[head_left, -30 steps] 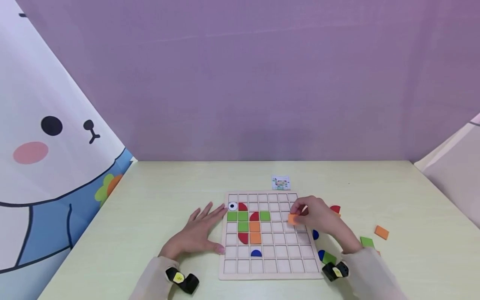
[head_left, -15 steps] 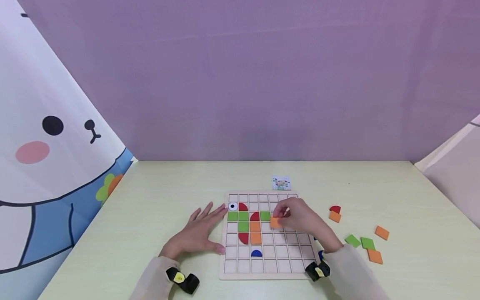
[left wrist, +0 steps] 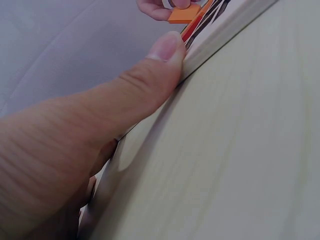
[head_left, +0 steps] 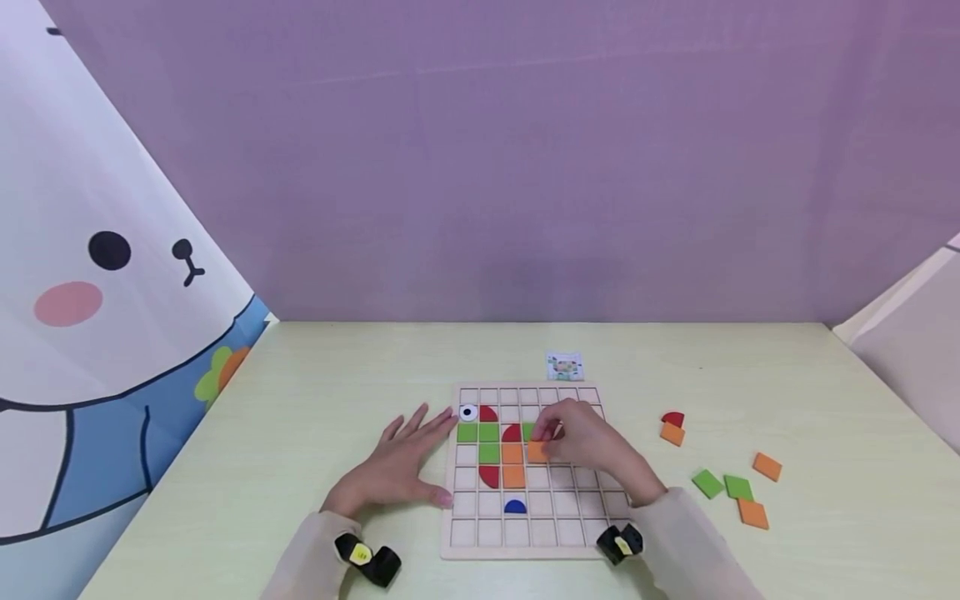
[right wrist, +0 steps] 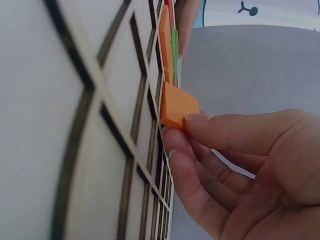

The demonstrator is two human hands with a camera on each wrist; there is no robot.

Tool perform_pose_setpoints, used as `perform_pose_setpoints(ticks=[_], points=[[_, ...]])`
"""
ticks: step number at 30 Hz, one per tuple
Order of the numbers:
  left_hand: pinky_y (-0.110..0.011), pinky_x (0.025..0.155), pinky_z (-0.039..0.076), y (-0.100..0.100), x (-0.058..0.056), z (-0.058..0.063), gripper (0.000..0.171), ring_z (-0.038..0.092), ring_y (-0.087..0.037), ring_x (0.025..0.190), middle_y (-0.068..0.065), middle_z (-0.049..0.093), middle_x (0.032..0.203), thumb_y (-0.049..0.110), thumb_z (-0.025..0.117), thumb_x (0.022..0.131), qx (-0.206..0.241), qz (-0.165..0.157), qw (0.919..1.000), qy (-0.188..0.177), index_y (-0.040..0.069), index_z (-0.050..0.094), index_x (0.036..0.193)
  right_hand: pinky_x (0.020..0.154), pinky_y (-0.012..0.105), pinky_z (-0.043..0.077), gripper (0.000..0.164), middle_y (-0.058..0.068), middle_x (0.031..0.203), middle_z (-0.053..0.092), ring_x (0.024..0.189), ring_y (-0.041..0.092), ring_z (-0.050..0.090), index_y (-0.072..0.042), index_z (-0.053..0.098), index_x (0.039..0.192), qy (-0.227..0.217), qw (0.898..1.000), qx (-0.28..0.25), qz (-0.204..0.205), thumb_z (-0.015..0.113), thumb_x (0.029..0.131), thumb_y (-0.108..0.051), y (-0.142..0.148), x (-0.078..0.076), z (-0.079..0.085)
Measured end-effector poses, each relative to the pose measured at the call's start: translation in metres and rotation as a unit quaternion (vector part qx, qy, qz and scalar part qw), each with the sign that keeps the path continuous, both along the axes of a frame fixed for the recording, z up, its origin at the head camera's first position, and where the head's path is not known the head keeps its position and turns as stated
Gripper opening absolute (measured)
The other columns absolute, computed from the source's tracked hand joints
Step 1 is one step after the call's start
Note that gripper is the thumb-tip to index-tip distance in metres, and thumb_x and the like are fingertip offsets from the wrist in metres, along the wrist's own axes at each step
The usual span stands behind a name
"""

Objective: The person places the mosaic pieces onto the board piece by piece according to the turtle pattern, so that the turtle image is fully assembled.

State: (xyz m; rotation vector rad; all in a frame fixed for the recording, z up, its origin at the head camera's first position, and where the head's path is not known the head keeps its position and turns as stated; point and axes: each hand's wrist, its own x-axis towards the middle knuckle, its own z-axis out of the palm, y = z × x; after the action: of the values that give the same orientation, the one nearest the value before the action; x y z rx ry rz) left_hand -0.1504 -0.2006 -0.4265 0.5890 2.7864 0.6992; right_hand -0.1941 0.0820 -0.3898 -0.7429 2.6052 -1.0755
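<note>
My right hand (head_left: 587, 437) pinches an orange square tile (right wrist: 179, 106) between thumb and fingers, tilted with its lower edge right at the grid in the right wrist view. Beneath it lies a pale wooden grid board (head_left: 480, 533). Spread out flat, my left hand (head_left: 393, 473) rests on the table with fingertips and thumb (left wrist: 162, 52) against the board's left edge. In the board's cells sit an eye tile (head_left: 468, 412), green squares (head_left: 489, 453), red quarter-circles (head_left: 488, 477), orange squares (head_left: 513, 477) and a blue half-circle (head_left: 515, 507). The right hand partly covers one green square (head_left: 528, 431).
Right of the board lie loose tiles: a red piece (head_left: 672, 417) partly under an orange one (head_left: 672, 434), green ones (head_left: 707, 483) and more orange ones (head_left: 767, 467). A small picture card (head_left: 565, 366) lies behind the board. A purple backdrop (head_left: 480, 167) rises at the table's back edge.
My right hand has carried the orange tile leftward across the board, to the cell beside the upper orange square. Loose tiles it covered on the right now show. The left hand has stayed put.
</note>
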Motion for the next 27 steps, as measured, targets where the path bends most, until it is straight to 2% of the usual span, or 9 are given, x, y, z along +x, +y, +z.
perform_pose_setpoints(ticks=[8,20,27], points=[[-0.061,0.116,0.001,0.0007,-0.0005,-0.0008,0.106,-0.001,-0.035,0.148,-0.002,0.019,0.16,0.063,0.072,0.069,-0.002,0.0,1.0,-0.001,0.016,0.024,0.152,0.063,0.025,0.046,0.015,-0.001,0.074,0.062,0.069,0.013,0.053,-0.008,0.069,0.08,-0.008,1.0,0.002,-0.004,0.069,0.078,0.007,-0.0012,0.0003,-0.0027],[-0.062,0.115,0.001,0.0011,0.0005,0.0023,0.107,0.0,-0.036,0.148,-0.004,0.019,0.16,0.062,0.072,0.07,0.002,-0.002,1.0,-0.005,0.015,0.024,0.152,0.062,0.024,0.047,0.017,0.0,0.077,0.066,0.068,0.013,0.052,-0.007,0.074,0.082,0.016,1.0,0.003,-0.01,0.069,0.077,0.008,-0.0018,0.0005,-0.0071],[-0.062,0.115,0.001,0.0007,0.0003,0.0018,0.107,0.0,-0.037,0.148,-0.005,0.02,0.16,0.062,0.073,0.069,0.002,-0.003,1.0,-0.001,0.014,0.024,0.152,0.064,0.023,0.049,0.016,0.001,0.079,0.068,0.07,0.012,0.054,-0.007,0.074,0.082,0.008,1.0,0.0,-0.009,0.07,0.077,0.008,-0.0033,0.0002,-0.0082]])
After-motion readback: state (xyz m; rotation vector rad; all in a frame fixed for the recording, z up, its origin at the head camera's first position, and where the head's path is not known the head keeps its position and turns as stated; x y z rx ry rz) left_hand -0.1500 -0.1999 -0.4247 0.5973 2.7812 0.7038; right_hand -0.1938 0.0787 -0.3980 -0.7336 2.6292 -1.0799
